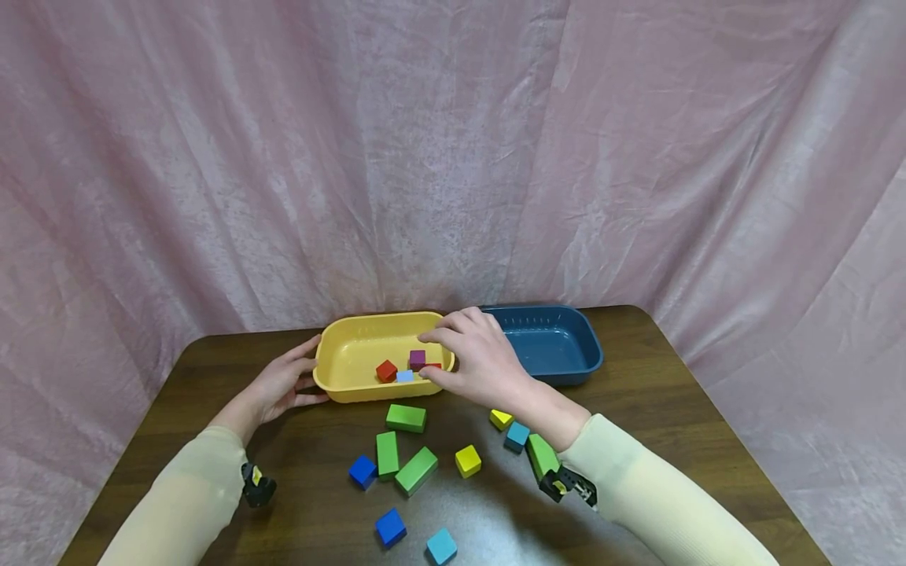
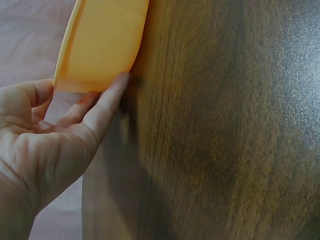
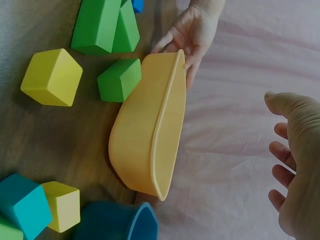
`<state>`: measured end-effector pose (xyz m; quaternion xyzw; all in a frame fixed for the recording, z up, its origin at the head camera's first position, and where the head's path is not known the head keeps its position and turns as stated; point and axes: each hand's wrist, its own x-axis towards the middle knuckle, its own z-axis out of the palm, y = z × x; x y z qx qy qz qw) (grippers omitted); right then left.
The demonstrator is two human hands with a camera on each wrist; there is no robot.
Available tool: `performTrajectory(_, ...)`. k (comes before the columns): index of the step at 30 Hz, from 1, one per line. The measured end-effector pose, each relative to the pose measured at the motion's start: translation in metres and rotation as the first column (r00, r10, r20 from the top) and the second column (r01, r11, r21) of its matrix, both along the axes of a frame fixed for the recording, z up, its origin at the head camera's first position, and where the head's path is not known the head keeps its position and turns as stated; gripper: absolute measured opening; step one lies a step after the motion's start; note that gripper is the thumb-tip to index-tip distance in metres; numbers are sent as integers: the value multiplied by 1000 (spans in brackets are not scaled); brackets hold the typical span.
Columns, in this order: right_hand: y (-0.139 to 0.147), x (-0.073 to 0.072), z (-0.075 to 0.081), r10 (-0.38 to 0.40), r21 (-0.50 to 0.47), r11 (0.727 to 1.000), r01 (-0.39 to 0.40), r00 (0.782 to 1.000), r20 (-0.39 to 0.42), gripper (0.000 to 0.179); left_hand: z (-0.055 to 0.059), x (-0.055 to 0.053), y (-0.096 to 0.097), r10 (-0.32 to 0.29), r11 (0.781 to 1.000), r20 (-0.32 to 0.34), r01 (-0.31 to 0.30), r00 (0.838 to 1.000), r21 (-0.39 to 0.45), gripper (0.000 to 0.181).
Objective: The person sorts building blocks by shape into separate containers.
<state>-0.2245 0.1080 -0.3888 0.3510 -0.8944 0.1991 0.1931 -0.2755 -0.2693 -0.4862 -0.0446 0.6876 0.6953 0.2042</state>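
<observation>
My left hand [image 1: 285,380] spreads its fingers against the left end of a yellow plastic bin [image 1: 385,321]. In the left wrist view, one long straight finger [image 2: 107,104] touches the bin's lower edge. Above the bin's right end is my right hand [image 1: 481,358], thumb and fingers apart with nothing between them. Inside the bin lie a red cube [image 1: 386,371], a purple block [image 1: 418,359], a light blue block [image 1: 404,376] and another red block [image 1: 433,365], partly hidden by my right hand.
A dark blue bin [image 1: 552,354] stands right of the yellow one. Toward me lie several green blocks [image 1: 416,470], blue cubes [image 1: 391,527], a yellow cube [image 1: 468,461] and teal cubes [image 1: 442,545]. Under my right forearm are more blocks. A pink curtain [image 1: 453,157] hangs behind the table.
</observation>
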Motion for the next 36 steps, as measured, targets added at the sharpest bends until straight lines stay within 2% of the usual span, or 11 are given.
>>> performTrajectory(6, 5, 2, -1, 10, -10, 1000, -10, 1000, -21, 41, 1, 1, 0, -1, 1000, -3, 1, 1000, 1, 64)
performTrajectory(17, 17, 10, -1, 14, -29, 999, -14, 1000, 9, 43, 2, 1, 1, -1, 1000, 3, 1, 1000, -2, 64)
performTrajectory(24, 24, 12, -6, 17, -28, 999, -17, 1000, -17, 41, 4, 2, 1, -3, 1000, 3, 3, 1000, -9, 64)
performTrajectory(36, 37, 19, -11, -7, -20, 1000, 7, 1000, 23, 43, 3, 1, 1, -1, 1000, -3, 1, 1000, -9, 64)
